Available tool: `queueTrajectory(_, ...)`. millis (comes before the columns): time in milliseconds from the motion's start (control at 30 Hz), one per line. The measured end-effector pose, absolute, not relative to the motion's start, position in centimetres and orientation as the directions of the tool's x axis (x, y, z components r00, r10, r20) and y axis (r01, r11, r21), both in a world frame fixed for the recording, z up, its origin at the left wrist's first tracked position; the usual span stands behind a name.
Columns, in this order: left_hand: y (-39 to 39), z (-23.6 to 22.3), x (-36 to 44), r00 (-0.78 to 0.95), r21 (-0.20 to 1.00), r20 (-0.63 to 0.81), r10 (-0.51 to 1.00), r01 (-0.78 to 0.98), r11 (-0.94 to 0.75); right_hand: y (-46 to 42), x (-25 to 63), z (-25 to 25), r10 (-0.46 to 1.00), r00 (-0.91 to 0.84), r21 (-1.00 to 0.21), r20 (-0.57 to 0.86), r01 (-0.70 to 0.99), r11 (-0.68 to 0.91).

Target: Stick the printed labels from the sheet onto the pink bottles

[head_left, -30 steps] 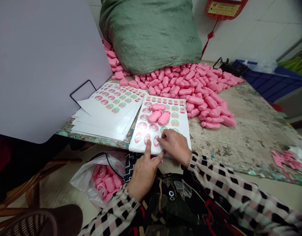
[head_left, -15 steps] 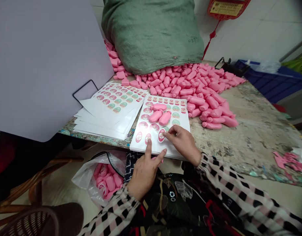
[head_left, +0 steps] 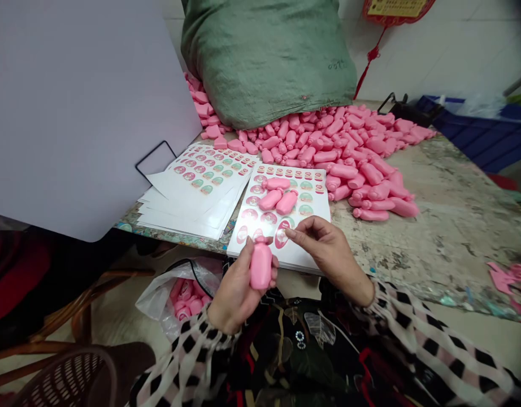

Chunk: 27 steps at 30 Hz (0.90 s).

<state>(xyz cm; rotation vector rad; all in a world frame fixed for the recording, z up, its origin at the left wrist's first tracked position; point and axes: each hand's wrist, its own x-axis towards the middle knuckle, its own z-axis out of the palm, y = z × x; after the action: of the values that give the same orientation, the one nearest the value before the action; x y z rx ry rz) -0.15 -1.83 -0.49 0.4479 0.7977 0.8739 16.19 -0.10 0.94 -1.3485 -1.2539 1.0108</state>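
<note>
Your L hand (head_left: pixel 239 282) grips a pink bottle (head_left: pixel 261 267); R hand (head_left: pixel 334 254), fingers pinched, holds an oval sticker (head_left: pixel 282 234) by its edge.

green sack (head_left: pixel 269 62): "00", rest unclear | red plaque (head_left: pixel 398 8): illegible | sticker sheet (head_left: pixel 294 257): illegible

White tiled wall, red hanging ornament (head_left: pixel 373 53) with tassel, worn work table (head_left: pixel 455 226), blue crate (head_left: pixel 481 138), wooden chair (head_left: pixel 85 319), pale floor
</note>
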Motion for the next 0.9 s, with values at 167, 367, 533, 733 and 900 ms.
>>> queueTrajectory(167,-0.1,-0.1,1.5,0.455,0.478,-0.44,0.775,-0.612,0.63,-1.4,16.3,0.9,0.997,0.059,-0.967,0.044,0.252,0.027)
queueTrajectory(367,-0.1,-0.4,2.0,0.51,0.51,-0.406,0.758,-0.562,0.651,-1.8,16.7,0.5,0.999,0.009,-0.947,0.035,0.32,0.03)
queueTrajectory(533,0.0,-0.7,2.1,0.515,0.538,-0.389,0.764,-0.547,0.642,-1.9,16.5,0.3,0.999,-0.018,-0.948,0.039,0.314,0.043)
queueTrajectory(733,-0.1,-1.0,1.9,0.525,0.54,-0.369,0.767,-0.551,0.637,-1.9,16.3,-0.3,0.997,-0.004,-0.927,0.076,0.368,0.072)
queueTrajectory(900,0.0,-1.1,1.9,0.525,0.541,-0.358,0.772,-0.557,0.63,-1.9,16.3,-0.3,0.996,-0.011,-0.912,0.091,0.401,0.088)
